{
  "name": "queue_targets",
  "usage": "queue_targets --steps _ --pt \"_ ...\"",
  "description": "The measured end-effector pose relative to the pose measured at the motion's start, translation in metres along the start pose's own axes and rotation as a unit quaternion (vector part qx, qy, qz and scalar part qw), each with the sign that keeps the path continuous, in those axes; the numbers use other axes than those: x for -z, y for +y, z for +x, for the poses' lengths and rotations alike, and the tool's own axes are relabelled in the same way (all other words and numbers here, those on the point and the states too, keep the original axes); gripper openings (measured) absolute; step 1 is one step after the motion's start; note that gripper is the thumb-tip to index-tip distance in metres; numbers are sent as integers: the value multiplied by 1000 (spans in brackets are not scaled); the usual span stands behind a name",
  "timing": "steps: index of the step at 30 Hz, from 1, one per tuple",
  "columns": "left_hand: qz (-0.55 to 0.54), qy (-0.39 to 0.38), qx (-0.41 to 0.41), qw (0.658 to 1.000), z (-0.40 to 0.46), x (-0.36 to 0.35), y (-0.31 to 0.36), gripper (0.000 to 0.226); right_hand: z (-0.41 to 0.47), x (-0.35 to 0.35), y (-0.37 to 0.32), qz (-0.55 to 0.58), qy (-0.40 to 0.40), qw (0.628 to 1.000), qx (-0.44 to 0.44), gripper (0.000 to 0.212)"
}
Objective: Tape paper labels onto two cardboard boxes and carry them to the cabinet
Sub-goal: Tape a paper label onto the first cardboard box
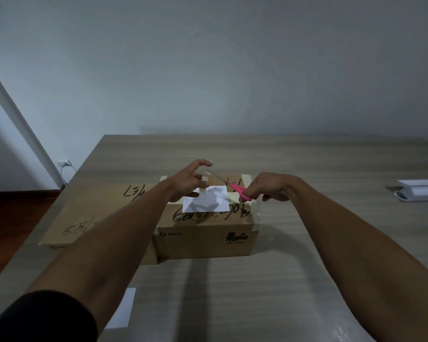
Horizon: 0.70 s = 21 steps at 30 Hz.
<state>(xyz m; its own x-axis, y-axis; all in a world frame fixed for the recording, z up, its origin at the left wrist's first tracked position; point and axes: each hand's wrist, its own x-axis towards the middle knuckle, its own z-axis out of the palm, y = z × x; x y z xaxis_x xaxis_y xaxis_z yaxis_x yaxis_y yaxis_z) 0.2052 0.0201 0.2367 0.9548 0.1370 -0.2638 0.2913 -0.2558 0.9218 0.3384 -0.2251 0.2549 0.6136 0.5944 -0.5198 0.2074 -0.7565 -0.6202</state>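
Two brown cardboard boxes stand on the wooden table [307, 243]: a wide one [89, 213] on the left and a smaller one [205, 235] in the middle, both with black handwriting on top. A white paper label [208, 202] lies on top of the smaller box. My right hand [269, 187] grips pink-handled scissors [240, 191] whose blades point left and up toward my left hand [190, 180]. That hand hovers over the label's left edge with fingers half curled and spread. Whether it pinches clear tape is not visible.
A second white paper sheet [122, 309] lies at the table's near left, partly under my left forearm. A white box-like object [420, 192] sits at the far right edge. Left of the table are a dark wooden floor and a wall socket with a cable [64, 164].
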Motion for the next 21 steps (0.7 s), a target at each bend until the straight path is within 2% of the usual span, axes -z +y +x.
queue_targets --steps 7,14,17,21 --pt "6 -28 6 1000 -1 -8 2 52 4 -2 -1 -11 -1 1000 2 39" --pt "9 -25 13 1000 -2 -14 -1 56 3 -5 -4 -53 8 999 3 31" --pt "-2 -27 16 1000 -3 -18 0 64 5 -10 -4 -75 23 997 -25 35" --pt "-9 -27 15 999 -6 -20 0 70 8 -21 -1 -43 49 995 -76 37"
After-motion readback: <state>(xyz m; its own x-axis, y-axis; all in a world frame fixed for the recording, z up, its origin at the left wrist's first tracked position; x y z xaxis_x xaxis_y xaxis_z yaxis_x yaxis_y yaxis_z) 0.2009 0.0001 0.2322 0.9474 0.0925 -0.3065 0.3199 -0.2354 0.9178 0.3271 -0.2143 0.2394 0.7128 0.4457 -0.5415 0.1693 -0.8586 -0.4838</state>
